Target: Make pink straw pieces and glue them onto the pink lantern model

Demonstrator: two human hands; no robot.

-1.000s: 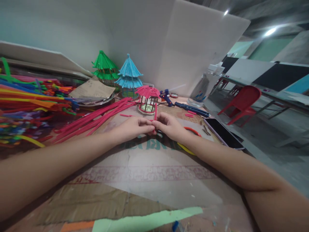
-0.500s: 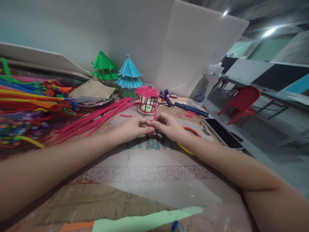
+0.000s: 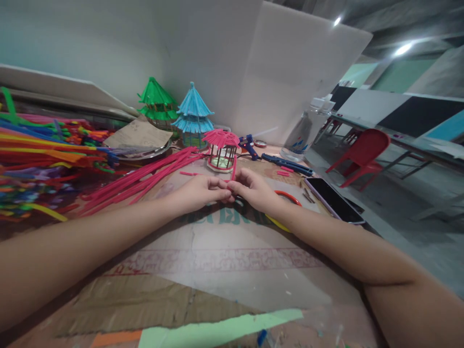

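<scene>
A pink fuzzy stem [image 3: 234, 167] stands up from between my fingertips at the middle of the view. My left hand [image 3: 207, 193] and my right hand [image 3: 252, 189] meet there, both closed on the stem; its lower end is hidden by the fingers. Just behind them stands a small pavilion with a pink roof [image 3: 222, 138], thin brown posts and a round base. Long pink stems [image 3: 141, 179] lie to the left of my left hand. Scissors with an orange and yellow handle [image 3: 289, 197] lie partly under my right wrist.
Blue pavilion [image 3: 193, 108] and green pavilion [image 3: 156, 99] stand behind. Colourful stems [image 3: 47, 150] heap at left. At right are a glue gun [image 3: 248, 146], a blue cutter [image 3: 286, 163], a phone [image 3: 334, 199] and a clear bottle [image 3: 302, 133]. Cardboard [image 3: 145, 302] lies in front.
The upright pink stem has tilted slightly to the right. Both hands keep nearly the same place and grip.
</scene>
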